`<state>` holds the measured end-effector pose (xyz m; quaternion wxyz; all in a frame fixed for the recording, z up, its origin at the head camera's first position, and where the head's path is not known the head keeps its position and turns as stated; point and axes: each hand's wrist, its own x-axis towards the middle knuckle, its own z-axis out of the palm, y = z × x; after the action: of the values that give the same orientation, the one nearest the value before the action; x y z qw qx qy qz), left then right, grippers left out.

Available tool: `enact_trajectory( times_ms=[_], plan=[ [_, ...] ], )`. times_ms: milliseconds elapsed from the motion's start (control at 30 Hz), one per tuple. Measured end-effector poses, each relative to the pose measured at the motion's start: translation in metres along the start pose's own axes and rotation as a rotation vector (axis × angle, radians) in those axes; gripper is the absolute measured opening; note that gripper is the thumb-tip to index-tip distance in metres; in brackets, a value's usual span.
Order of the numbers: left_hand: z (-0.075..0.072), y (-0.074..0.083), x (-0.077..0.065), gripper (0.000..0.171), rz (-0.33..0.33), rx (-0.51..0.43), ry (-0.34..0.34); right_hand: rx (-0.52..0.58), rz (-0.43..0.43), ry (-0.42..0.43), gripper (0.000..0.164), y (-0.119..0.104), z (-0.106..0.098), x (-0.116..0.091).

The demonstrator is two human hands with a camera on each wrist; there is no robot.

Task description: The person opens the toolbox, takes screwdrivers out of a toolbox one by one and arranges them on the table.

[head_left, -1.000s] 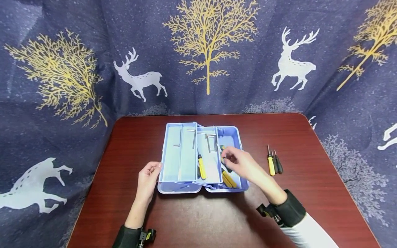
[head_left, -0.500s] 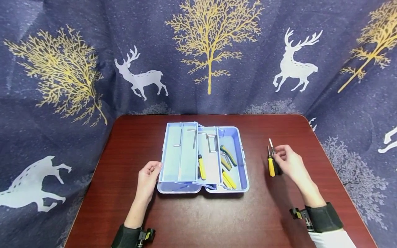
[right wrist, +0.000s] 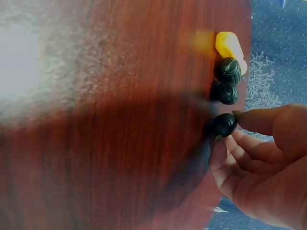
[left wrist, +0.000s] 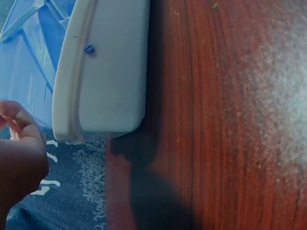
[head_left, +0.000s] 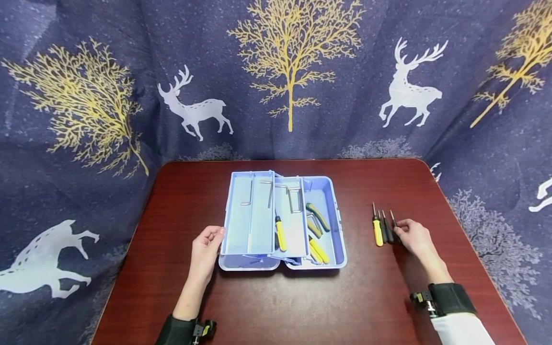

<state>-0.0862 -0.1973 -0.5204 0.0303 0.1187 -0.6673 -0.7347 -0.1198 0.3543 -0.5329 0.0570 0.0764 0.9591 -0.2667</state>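
My right hand (head_left: 415, 237) pinches the black handle of a screwdriver (right wrist: 224, 125) between thumb and fingers, low over the table. That screwdriver is at the right end of a row, beside two black-handled screwdrivers (head_left: 386, 230) and a yellow-handled screwdriver (head_left: 377, 232), all with shafts pointing away from me. At the left side of an open blue toolbox (head_left: 338, 230), my left hand (head_left: 208, 247) grips the edge of the raised tray (head_left: 239, 215) with curled fingers. The toolbox's grey-looking side wall (left wrist: 112, 72) fills part of the left wrist view.
Several hex keys (head_left: 295, 199) and a yellow-and-black screwdriver (head_left: 281, 233) lie in the toolbox trays. Green-handled pliers (head_left: 318, 218) and a yellow-handled tool (head_left: 318, 251) lie in its right compartment. A patterned cloth (head_left: 332, 139) hangs behind the brown table (head_left: 310, 306).
My right hand has moved right from the toolbox's right compartment, bringing a black screwdriver over the row and then down to its right end. My left hand has stayed at the tray edge.
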Motion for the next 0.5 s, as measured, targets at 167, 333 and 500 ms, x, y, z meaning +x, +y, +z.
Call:
enact_trajectory(
  times_ms=[167,333,500],
  plan=[
    [0.0004,-0.0005,0.0006,0.021,0.004,-0.011,0.007,0.011,-0.017,-0.005,0.032,-0.0021,0.0001,0.0063],
    [0.0011,-0.0004,-0.0002,0.023,0.010,-0.008,0.002,0.013,-0.023,-0.015,0.030,-0.0040,0.0001,0.0076],
    [0.0012,0.0002,-0.0017,0.024,0.012,-0.009,0.001,0.018,-0.017,-0.038,0.029,-0.0028,-0.0002,0.0070]
  ],
)
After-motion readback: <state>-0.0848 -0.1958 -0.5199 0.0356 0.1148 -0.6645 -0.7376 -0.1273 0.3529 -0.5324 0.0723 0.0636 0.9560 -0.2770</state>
